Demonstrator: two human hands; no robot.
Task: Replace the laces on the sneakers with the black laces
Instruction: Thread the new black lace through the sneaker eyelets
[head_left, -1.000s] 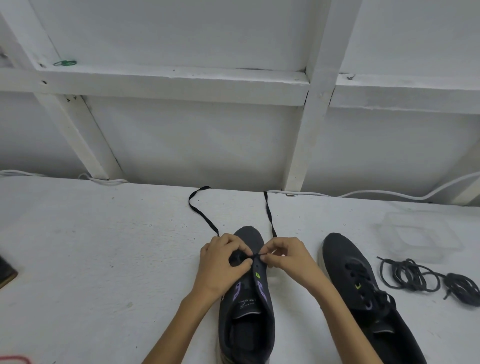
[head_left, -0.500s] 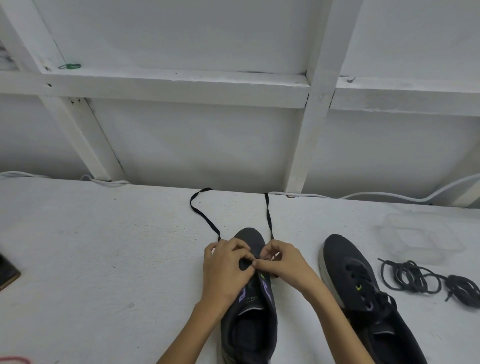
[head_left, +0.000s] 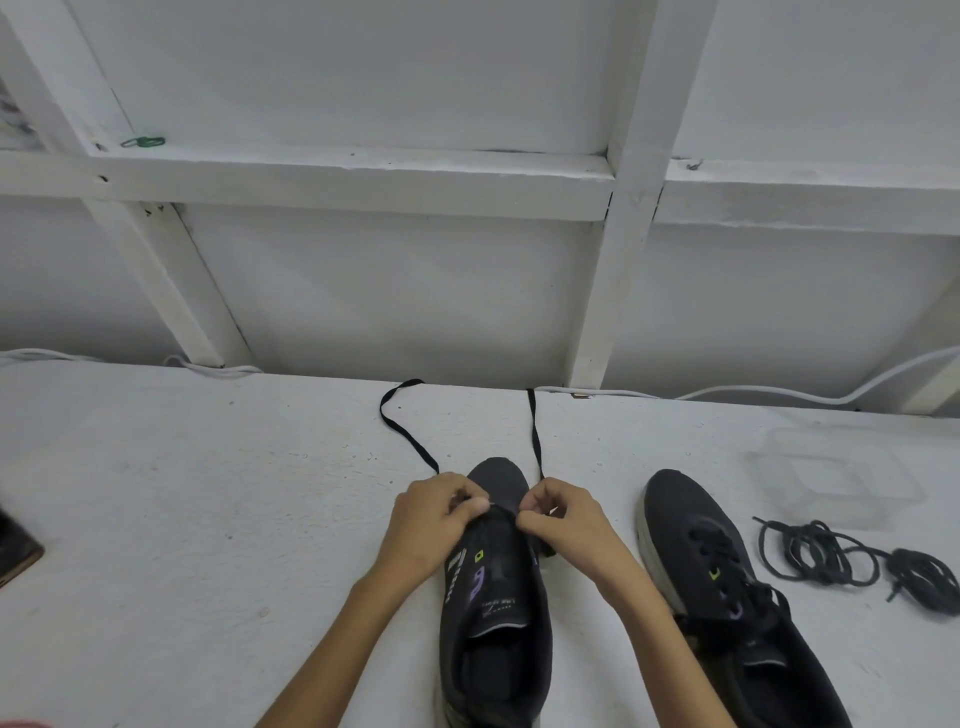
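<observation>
Pinches the black lace in both hands over the front of the middle sneaker. Left hand: fingers curled, thumb and forefinger closed on the lace at the shoe's left edge. Right hand: likewise curled, fingertips nipping the lace at the right edge. Between the two grips, a short stretch of lace drawn across the top of the tongue near the lowest eyelets; exact eyelet too small to tell. Beyond the knuckles, two free lengths of the same lace running away over the table towards the wall: the left one bending in a loop near the table's far edge, the right one lying nearly straight.

Middle sneaker dark, toe pointing away, opening towards the camera, tongue showing purple and green marks, upper eyelets unlaced. Forearms bare, coming in from the bottom on either side of it.

To the right, apart from it, a second dark sneaker, toe also away, laced with dark laces. Further right, two coiled bundles of dark laces lying on the table, joined by a strand. Just behind them, a clear plastic container. At the far left edge, part of a dark flat object, cut off by the frame.

Along the table's back edge, a white cable. Behind, a white wall with white beams, and a small green item on the ledge at upper left.
</observation>
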